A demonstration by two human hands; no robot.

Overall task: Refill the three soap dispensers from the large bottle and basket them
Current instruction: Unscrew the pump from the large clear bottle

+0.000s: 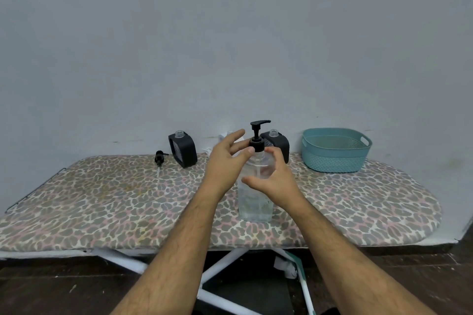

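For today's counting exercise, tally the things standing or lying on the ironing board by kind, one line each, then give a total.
Large clear pump bottle: 1
Black soap dispensers with open necks: 2 visible; a third, if present, is hidden
Loose black pump: 1
Teal basket: 1
White object behind the left hand, unclear: 1
Total: 6

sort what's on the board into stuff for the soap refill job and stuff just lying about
For the job: large clear bottle with black pump, left black dispenser, right black dispenser, loose pump, teal basket.

Lying about: white item behind the hands, too hidden to identify.
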